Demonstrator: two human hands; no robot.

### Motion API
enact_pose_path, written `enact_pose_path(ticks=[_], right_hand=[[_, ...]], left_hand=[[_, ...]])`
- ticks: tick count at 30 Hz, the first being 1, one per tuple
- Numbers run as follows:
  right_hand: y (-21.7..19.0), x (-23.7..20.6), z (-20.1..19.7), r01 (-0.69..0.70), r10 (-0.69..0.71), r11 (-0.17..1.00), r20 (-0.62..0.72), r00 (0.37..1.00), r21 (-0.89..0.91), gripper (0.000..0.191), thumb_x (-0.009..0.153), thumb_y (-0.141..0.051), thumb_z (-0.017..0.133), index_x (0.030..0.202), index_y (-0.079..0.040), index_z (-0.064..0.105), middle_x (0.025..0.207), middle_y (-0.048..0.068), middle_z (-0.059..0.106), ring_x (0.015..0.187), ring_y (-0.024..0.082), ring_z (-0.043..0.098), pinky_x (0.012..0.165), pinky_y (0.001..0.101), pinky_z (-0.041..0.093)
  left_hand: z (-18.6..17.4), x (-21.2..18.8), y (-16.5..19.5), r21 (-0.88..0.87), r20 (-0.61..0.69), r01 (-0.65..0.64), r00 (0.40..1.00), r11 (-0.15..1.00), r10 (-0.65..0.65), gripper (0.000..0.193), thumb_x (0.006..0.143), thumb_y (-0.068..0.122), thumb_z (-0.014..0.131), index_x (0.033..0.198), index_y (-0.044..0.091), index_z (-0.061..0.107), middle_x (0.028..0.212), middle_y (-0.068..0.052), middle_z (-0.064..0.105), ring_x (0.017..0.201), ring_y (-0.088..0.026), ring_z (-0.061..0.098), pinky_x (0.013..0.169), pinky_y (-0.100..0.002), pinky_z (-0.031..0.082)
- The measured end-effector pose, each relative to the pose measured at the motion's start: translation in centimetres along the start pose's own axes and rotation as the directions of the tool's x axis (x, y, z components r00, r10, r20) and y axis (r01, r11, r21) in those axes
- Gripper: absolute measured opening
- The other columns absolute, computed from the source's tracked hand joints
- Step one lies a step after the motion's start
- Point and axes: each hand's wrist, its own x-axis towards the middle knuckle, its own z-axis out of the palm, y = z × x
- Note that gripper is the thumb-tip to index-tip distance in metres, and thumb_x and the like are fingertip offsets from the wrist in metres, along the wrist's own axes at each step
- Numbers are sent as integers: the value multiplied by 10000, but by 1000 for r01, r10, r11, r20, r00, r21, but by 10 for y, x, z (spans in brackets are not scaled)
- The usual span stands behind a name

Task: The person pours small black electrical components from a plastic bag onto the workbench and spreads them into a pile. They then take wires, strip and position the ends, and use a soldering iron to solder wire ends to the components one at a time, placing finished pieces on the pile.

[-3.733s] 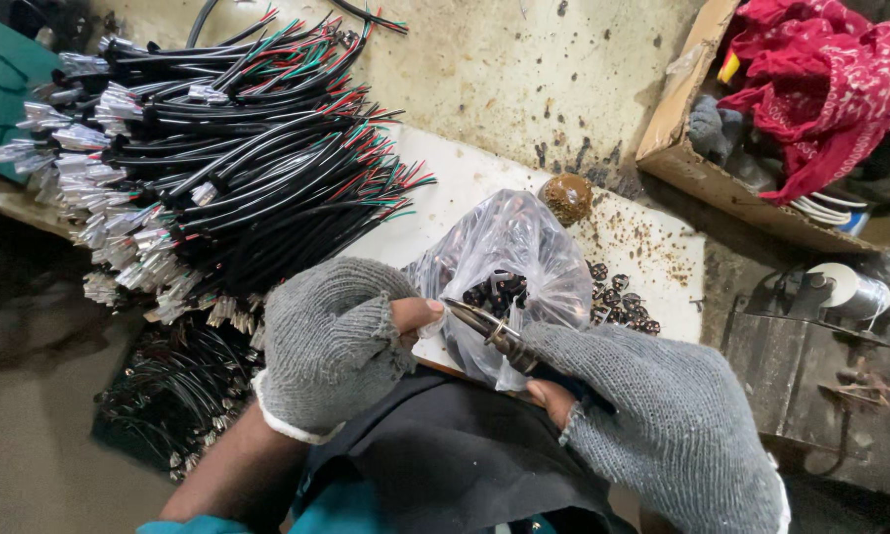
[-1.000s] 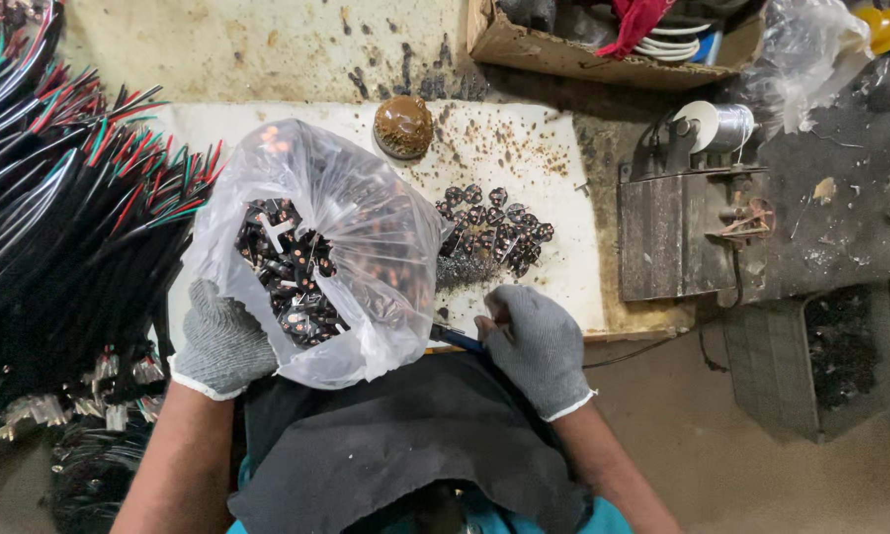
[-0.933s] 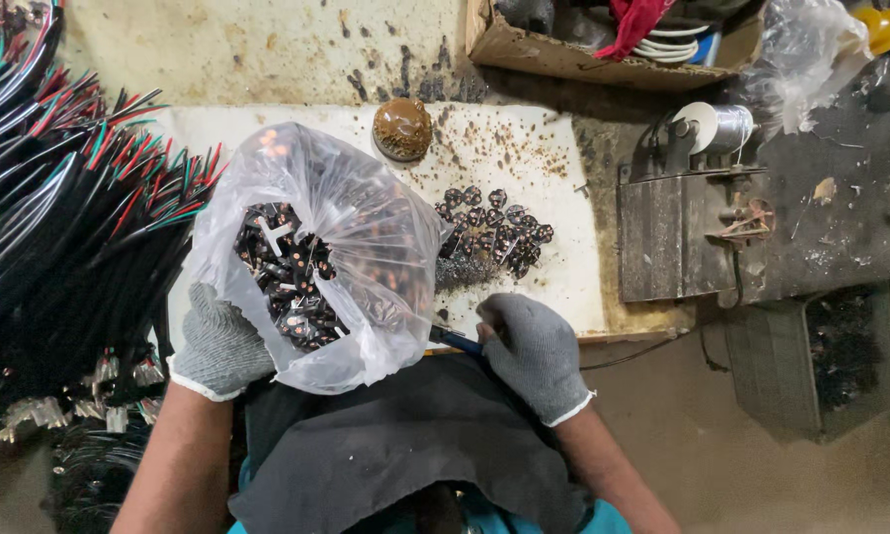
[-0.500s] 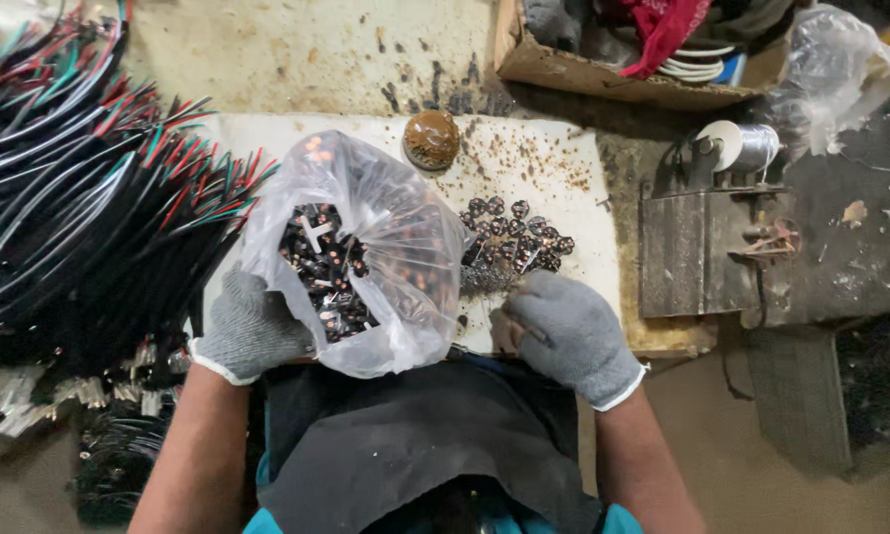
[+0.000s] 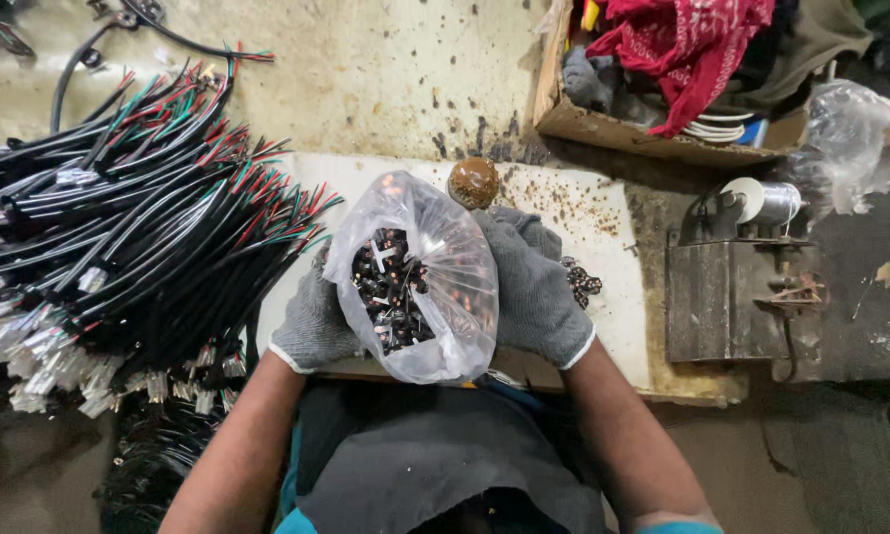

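Bag (image 5: 420, 287) upright btw gloved left hand (image 5: 316, 321), right hand (image 5: 534, 287).

The clear crinkled plastic bag (image 5: 415, 277) hides most of the grey-gloved left hand (image 5: 316, 321) and the grey-gloved right hand's (image 5: 534, 287) fingertips. That hand covers much of the pile of small dark parts (image 5: 583, 282). The bundle of black sheathed wires (image 5: 119, 237) runs off the left edge.

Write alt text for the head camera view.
Two gloved hands, left hand and right hand, hold a clear plastic bag of small dark metal parts over a white board. A heap of black cables lies to the left; a cardboard box with red cloth sits above.
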Motion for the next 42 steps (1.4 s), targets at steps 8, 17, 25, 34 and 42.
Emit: enact_pose_path(ticks=[8,17,25,34,42], right_hand=[[26,-50,-8,-175,229,904,-94,969,391,771,803,-364,804,1436,-54,492,1345,161,630,1272,347,604,1111,466,441],[10,-159,-81,-289,511,550,-42,859,784,865,778,-471,800,1441,-32,460,1352,158,615,1252,324,615,1092,460,449],[5,-177,-103,-267,549,575,-123,827,773,957,755,-566,797,1446,-13,432,1358,155,603,1235,304,625,1075,455,456],[9,-183,-111,-426,720,169,184,670,889,1092,636,-713,840,1387,6,506,1269,148,658,1139,239,687,996,418,564],[31,-191,-100,-448,784,-10,285,551,894,1098,651,-728,806,1376,50,529,1186,156,692,1041,249,702,888,403,595]], left_hand=[[-21,31,66,-156,-3,-401,914,903,405,1092,561,299,924,1529,130,447,1449,-188,574,1332,-401,587,1113,-432,480],[26,59,145,-322,188,-446,834,835,518,1069,589,371,947,1531,155,489,1480,-167,597,1354,-373,614,1128,-426,492],[57,59,175,-392,352,-275,836,878,420,1233,454,498,972,1495,90,454,1417,-187,584,1300,-380,594,1074,-449,459],[90,53,187,-405,580,296,815,865,-7,1120,641,583,829,1519,42,391,1415,-188,626,1343,-309,584,1121,-397,414],[105,74,182,-411,604,327,797,851,-14,911,713,530,771,1441,47,510,1291,-135,729,1227,-254,687,1044,-365,485]])
